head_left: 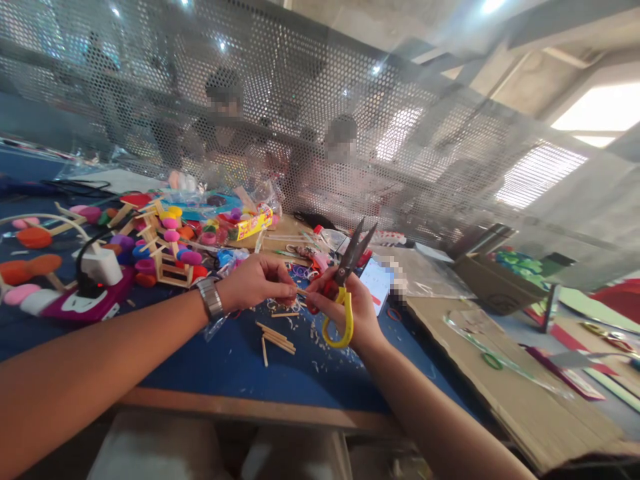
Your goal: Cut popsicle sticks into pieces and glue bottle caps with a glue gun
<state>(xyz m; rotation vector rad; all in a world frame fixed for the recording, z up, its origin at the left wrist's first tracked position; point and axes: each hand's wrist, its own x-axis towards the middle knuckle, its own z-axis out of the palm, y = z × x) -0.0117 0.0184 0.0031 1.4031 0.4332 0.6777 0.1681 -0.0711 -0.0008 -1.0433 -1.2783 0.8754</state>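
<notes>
My left hand [265, 281], with a watch on its wrist, pinches one end of a short thin wooden stick [302, 291]. The other end meets the fingertips of my right hand [350, 310]. That hand also holds a pair of scissors [345, 272] with a yellow and red handle, blades pointing up and slightly parted, away from the stick. Below my hands several cut wooden sticks [276, 338] lie on the blue tabletop [215, 373] among small pale shavings.
At the left are a purple power strip [85, 300] with a white charger [101, 267], colourful clay pieces and a small stick-built frame [173, 260]. A phone [375, 283] lies behind my right hand. Cardboard [520, 387] and a box [500, 283] are at the right. Behind stands a perforated screen [280, 80].
</notes>
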